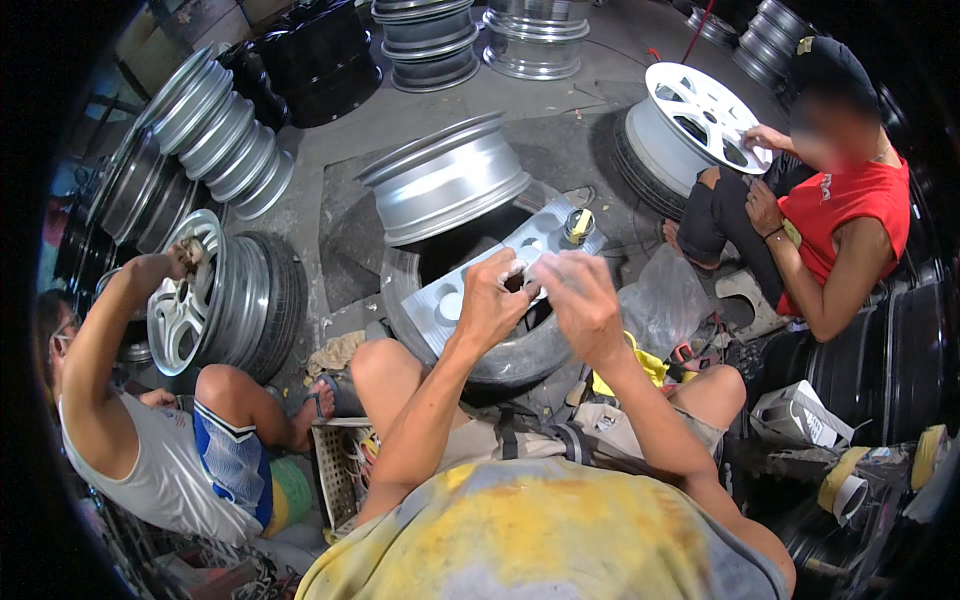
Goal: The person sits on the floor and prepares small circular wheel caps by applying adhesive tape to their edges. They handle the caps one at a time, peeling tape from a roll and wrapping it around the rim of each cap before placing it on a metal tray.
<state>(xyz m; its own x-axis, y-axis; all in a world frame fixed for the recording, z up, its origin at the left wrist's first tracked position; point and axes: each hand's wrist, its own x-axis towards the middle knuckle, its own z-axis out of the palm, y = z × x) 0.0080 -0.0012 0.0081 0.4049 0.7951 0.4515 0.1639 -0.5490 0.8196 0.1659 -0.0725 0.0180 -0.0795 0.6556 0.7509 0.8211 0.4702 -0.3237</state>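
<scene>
In front of me, my left hand is closed in a pinch on a small whitish piece, which blur keeps me from naming. My right hand meets it there, fingers curled and smeared by motion; what they grip is hidden. Below both hands a silver-grey flat panel lies across a tire, with round pale discs on it. A small jar with a yellow mark stands at the panel's far right end.
A silver wheel rim leans on the tire's far side. To the left, a person touches a rim on a tire; to the right, another, in red, handles a white rim. Stacked rims stand behind; a basket is near my left leg.
</scene>
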